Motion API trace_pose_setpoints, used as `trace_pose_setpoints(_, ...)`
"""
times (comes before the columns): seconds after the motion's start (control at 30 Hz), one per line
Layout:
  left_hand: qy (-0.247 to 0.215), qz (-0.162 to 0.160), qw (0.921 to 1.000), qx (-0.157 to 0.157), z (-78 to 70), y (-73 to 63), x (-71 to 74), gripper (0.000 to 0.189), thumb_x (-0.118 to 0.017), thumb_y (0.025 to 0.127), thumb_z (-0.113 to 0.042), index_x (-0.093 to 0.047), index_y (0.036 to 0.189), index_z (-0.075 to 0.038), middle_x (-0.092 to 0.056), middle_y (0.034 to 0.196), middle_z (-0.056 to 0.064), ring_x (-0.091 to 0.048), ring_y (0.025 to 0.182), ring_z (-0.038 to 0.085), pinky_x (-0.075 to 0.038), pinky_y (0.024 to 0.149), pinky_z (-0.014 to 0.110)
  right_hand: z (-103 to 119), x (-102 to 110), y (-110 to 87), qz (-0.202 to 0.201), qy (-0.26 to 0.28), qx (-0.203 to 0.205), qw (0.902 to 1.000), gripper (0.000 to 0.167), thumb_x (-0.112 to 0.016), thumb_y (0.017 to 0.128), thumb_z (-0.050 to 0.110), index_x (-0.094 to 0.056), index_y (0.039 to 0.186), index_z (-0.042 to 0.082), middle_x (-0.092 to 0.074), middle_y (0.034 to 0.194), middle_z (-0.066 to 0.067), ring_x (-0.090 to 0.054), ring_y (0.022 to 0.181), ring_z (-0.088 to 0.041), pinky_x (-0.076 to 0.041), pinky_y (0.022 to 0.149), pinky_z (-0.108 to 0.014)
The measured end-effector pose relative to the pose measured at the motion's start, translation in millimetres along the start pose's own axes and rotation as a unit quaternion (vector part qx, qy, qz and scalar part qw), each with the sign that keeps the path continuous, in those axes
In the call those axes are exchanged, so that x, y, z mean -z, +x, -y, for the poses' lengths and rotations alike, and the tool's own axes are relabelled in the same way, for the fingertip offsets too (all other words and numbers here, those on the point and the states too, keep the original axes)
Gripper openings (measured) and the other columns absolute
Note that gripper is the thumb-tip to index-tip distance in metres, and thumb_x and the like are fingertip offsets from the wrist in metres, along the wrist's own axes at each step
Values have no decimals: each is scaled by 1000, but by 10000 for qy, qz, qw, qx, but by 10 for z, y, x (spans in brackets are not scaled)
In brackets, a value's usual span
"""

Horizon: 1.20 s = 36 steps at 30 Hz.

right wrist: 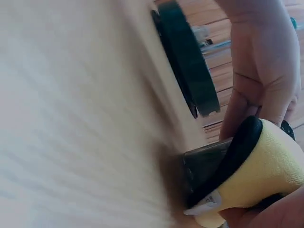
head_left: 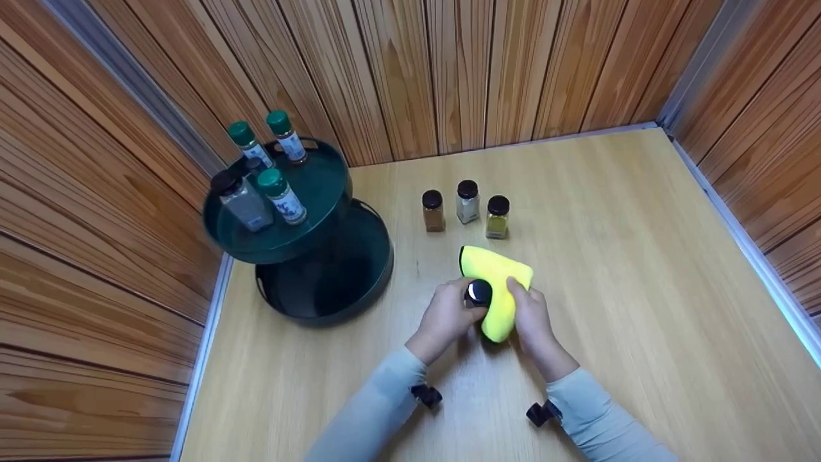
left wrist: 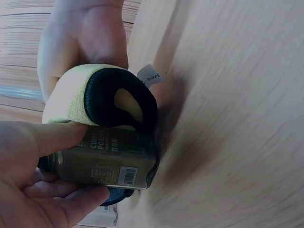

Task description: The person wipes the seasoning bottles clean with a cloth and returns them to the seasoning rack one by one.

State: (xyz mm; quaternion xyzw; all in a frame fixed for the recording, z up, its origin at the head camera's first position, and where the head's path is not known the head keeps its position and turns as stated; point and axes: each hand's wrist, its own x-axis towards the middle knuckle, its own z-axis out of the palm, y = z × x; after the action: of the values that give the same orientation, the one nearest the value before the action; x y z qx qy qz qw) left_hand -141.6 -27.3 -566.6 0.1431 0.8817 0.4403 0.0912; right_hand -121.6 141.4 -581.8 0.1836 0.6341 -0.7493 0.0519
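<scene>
My left hand (head_left: 442,314) pinches a dark-capped jar (left wrist: 104,164) near its cap, thumb along one side and fingers against the opposite one. The jar sits between my two hands, its body against the yellow cloth (head_left: 503,282). My right hand (head_left: 534,314) grips that cloth, which curves partly round the jar. Whether the jar's base touches the table (head_left: 641,256) beneath my hands, I cannot tell.

I take this as wiping the jar down. To do it well, I should hold high near the cap, leaving the sides free, and turn the jar in my left fingers so every face meets the cloth. Even, moderate pressure from the right should do; squeezing hard could twist the jar out of my pinch. The soft yellow part should rub rather than the black hem (left wrist: 99,109), which may catch. Just beyond my hands stand a brown jar (head_left: 433,213), a pale jar (head_left: 468,206) and a green jar (head_left: 497,223); long strokes forward might knock them.
</scene>
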Motion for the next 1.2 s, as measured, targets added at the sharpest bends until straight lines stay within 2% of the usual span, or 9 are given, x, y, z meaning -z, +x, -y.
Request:
trace_pose_setpoints(0.1, -64, 2, 10000, 76, 17, 16, 21, 41, -83, 83, -12, -70, 121, -4, -74, 117, 10, -69, 112, 24, -54, 96, 31, 86, -38, -8, 119, 14, -142, 9998, 45, -46, 108, 37, -61, 129, 0, -68, 104, -3, -63, 93, -14, -52, 86, -28)
trace_pose_setpoints(0.2, -175, -25, 9998, 83, 41, 28, 31, 40, -84, 81, -10, -71, 118, -5, -75, 114, 8, -70, 110, 21, -54, 96, 31, 211, -79, -45, 163, 72, -138, 9997, 46, -47, 108, 39, -60, 130, 0, -66, 105, -3, -62, 93, -15, -51, 86, -29)
trace_pose_setpoints(0.37, -212, -14, 9998, 60, 55, 14, 12, 34, -85, 79, -11, -73, 111, -11, -76, 108, 2, -70, 104, 13, -54, 93, 29, 321, -102, -135, -28, 698, 293, 9971, 43, -50, 107, 33, -60, 123, -6, -69, 94, -2, -64, 84, -13, -53, 78, -27)
trace_pose_setpoints(0.53, -246, -81, 9996, 65, 49, 10, -4, 31, -84, 80, -11, -74, 109, -12, -76, 105, 1, -71, 100, 12, -56, 93, 32, 201, -99, -154, -184, 884, 575, 9942, 43, -50, 107, 33, -61, 120, -6, -70, 89, -1, -65, 79, -12, -54, 74, -27)
trace_pose_setpoints(0.63, -284, -58, 9996, 46, 47, 18, -4, 33, -83, 79, -9, -74, 110, -8, -76, 106, 5, -71, 101, 16, -57, 93, 35, 56, -81, -99, -268, 604, 490, 9966, 44, -50, 107, 34, -63, 118, -6, -70, 87, 0, -65, 78, -11, -54, 74, -26)
trace_pose_setpoints(0.77, -351, 6, 9994, 47, 47, 21, -3, 35, -81, 78, -5, -73, 112, -4, -76, 107, 10, -71, 102, 23, -56, 89, 31, -59, -44, -30, -106, 323, 211, 9992, 44, -48, 108, 34, -64, 120, -5, -71, 89, 1, -66, 80, -10, -54, 77, -25)
trace_pose_setpoints(0.97, -471, 110, 9988, 102, 30, 6, -16, 37, -83, 79, -5, -73, 115, -6, -76, 112, 9, -71, 109, 24, -55, 95, 33, 177, -23, -73, 78, 535, -154, 9984, 45, -49, 108, 35, -58, 127, -4, -68, 99, -1, -64, 90, -12, -53, 84, -27)
trace_pose_setpoints(1.1, -495, 64, 9987, 127, 12, 0, -26, 37, -83, 79, -2, -73, 115, -6, -76, 113, 9, -70, 110, 24, -54, 97, 36, 344, -31, -135, 91, 981, 3, 9951, 48, -51, 107, 35, -54, 132, -5, -69, 104, -2, -65, 94, -13, -54, 86, -28)
trace_pose_setpoints(1.2, -447, -1, 9989, 119, 0, -4, -33, 37, -82, 80, -3, -72, 116, -6, -76, 113, 8, -70, 111, 23, -54, 98, 35, 302, -34, -146, 55, 1051, 184, 9943, 46, -50, 107, 35, -56, 127, -5, -70, 100, -3, -65, 90, -13, -54, 82, -28)
